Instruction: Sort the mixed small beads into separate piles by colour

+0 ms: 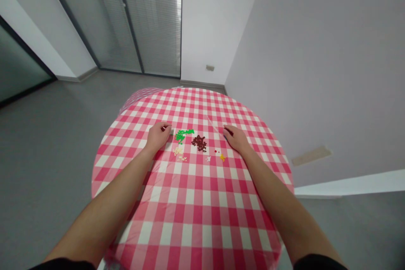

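My left hand (158, 136) rests on the left side of the tablecloth, fingers curled in with thumb and forefinger close together. Just right of it lies a pile of small green pieces (180, 136), drawn out into a strip at its upper right. Across from it, my right hand (236, 138) is also curled on the cloth. Whatever either hand may hold is hidden. Between them sit small dark brown pieces (199, 143). Nearer me are cream pieces (178, 151), a few white pieces (208, 158), tiny red pieces (215, 151) and yellow pieces (222, 157).
A red-and-white checked tablecloth (190, 206) covers the round table. A thin, pale line (212, 123) runs across the cloth near my right hand; I cannot tell what it is. Beyond stand a glass partition (152, 21) and a white wall (310, 59) on the right.
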`<state>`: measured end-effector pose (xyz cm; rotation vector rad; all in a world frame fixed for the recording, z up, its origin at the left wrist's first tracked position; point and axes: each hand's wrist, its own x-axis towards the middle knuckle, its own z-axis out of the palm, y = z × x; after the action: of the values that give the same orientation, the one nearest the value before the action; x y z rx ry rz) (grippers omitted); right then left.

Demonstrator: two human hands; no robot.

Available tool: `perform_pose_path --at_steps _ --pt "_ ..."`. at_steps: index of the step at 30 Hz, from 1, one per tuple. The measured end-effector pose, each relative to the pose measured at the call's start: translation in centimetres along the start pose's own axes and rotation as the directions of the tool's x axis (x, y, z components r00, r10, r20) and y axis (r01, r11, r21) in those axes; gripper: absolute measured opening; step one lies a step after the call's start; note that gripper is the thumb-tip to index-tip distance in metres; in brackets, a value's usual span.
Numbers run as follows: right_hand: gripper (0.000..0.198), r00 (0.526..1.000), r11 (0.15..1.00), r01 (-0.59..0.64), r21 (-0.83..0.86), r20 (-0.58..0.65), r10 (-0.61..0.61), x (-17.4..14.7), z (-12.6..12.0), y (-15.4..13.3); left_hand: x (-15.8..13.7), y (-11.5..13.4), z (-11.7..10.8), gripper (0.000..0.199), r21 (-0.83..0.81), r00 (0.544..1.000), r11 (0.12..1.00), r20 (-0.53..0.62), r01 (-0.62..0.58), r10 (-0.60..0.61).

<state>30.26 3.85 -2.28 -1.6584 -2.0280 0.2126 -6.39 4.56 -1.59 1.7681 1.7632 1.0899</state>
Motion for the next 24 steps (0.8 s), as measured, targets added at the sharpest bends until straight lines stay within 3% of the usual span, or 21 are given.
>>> perform_pose_path --at_steps 4,10,24 --pt "0.053 0.994 0.995 0.061 -0.081 0.098 -0.053 -0.5 -0.1 -0.5 0.0 -0.1 0.2 0.028 -0.011 1.0 1.0 0.013 -0.015 0.015" --pt "0.03 0.992 0.981 0.126 -0.144 0.047 -0.121 0.0 0.1 -0.4 -0.1 0.0 0.1 0.028 -0.023 1.0 1.0 0.024 -0.017 0.017" --pt "0.027 0.994 0.942 -0.088 -0.323 -0.083 0.064 0.1 -2.5 5.3 -0.1 0.3 0.1 0.029 0.022 0.998 0.999 0.054 -0.029 0.028"
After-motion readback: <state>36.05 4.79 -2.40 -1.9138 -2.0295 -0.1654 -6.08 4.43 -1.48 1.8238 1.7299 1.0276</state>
